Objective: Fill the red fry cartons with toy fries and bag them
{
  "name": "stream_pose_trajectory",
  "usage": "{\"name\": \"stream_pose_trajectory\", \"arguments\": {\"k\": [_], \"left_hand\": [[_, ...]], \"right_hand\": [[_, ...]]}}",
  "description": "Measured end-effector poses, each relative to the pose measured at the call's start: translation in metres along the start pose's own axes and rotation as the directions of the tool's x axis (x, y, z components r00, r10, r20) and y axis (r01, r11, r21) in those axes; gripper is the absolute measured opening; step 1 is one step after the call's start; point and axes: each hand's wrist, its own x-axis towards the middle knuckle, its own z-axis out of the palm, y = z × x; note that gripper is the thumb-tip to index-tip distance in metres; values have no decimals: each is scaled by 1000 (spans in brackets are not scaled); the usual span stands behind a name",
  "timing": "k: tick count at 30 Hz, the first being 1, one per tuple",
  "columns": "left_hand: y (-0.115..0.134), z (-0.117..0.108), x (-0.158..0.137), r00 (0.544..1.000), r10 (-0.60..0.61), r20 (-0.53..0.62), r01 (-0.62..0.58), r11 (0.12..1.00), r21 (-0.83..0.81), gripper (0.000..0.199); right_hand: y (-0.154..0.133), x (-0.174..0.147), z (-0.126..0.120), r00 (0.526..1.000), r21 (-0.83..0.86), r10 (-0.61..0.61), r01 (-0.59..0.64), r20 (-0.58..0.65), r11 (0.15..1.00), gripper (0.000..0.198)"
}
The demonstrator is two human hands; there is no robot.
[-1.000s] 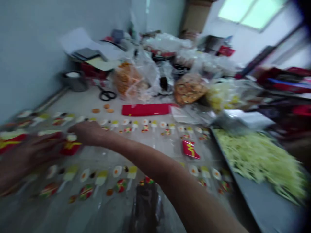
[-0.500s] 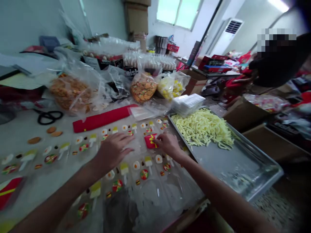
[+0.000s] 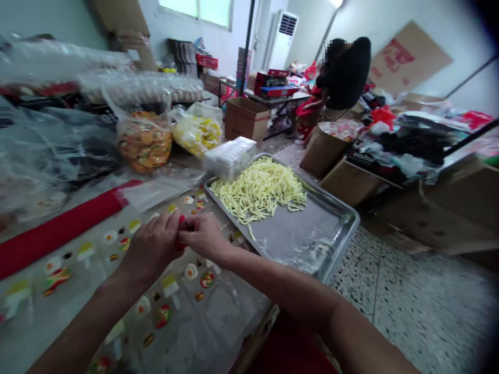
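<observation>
My left hand and my right hand meet above the table, fingers closed around a small red packet. Only slivers of its red show between the fingers. Beneath them, clear plastic sheets bear rows of little food-shaped pieces: fried eggs, round pizzas, burgers and yellow-topped white pieces. Just right of my right hand, a metal tray carries a heap of pale yellow, fry-like sticks.
Clear plastic boxes rest at the tray's far corner. Behind stand bags of orange-brown pieces and yellow-white pieces. A long red strip lies at left. Cardboard boxes and a person in black are farther back.
The view has swung right. My left hand, open before, has come over to my right hand and closed on the red packet, which was showing its yellow squiggle on the table.
</observation>
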Motion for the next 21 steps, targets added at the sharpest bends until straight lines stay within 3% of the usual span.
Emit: {"name": "stream_pose_trajectory", "arguments": {"k": [4, 6, 9, 10, 12, 15, 18, 19, 21], "left_hand": [[-13, 7, -8, 999, -14, 32, 12, 997, 73, 71], [-15, 12, -13, 998, -64, 7, 64, 997, 52, 89], [8, 9, -12, 997, -42, -62, 35, 994, -106, 123], [23, 5, -8, 997, -19, -71, 7, 986, -164, 122], [54, -1, 2, 997, 10, -72, -27, 972, -235, 101], [83, -2, 17, 999, -34, -32, 25, 973, -229, 82], [82, 3, 24, 986, -154, 67, 166, 948, -270, 84], [80, 4, 25, 979, -181, 89, 199, 936, -290, 86], [77, 3, 27, 976, -194, 98, 216, 919, -331, 88]], "right_hand": [[14, -17, -43, 984, -25, 61, -66, -166, 998, 15], [13, -30, -61, 976, -151, -28, -5, -214, 988, 12], [1, -50, -71, 971, -406, -200, 132, -130, 904, 10], [-2, -55, -72, 969, -458, -229, 165, -88, 874, 10], [-2, -64, -76, 963, -499, -270, 230, -9, 835, 12], [26, -71, -106, 970, -480, -245, 218, 7, 850, 17], [73, -67, -158, 977, -547, -96, -24, -190, 837, 18], [87, -64, -173, 972, -589, -91, -55, -215, 806, 18], [108, -55, -194, 981, -685, -124, -13, -151, 728, 17]]}}
